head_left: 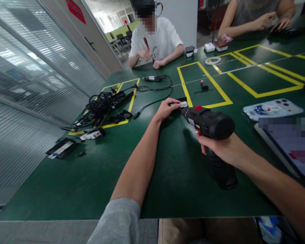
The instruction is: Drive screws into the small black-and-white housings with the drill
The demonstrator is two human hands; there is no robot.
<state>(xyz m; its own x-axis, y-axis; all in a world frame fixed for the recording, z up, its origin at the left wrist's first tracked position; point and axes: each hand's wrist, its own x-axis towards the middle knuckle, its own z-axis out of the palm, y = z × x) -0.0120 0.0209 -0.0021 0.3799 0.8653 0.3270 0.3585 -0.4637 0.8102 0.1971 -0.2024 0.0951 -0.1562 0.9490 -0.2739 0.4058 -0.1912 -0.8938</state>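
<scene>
A black cordless drill (210, 123) with red switches is in my right hand (220, 147), whose fingers wrap round its grip. The drill points left and away from me. Its chuck end is close to a small black and white part (183, 104) on the green table. My left hand (167, 109) pinches the left side of that part and rests on the table. The drill body hides what its tip touches, if anything. Beyond the drill, inside a yellow tape outline, lie a small black piece (205, 88) and a tiny red one.
A heap of black cables (101, 105) and adapters covers the left. A black box (61, 148) lies nearer. A phone (273, 109) and a laptop-like slab (289, 145) are at right. Opposite, one person holds a screwdriver (146, 44); another person's arms rest at upper right.
</scene>
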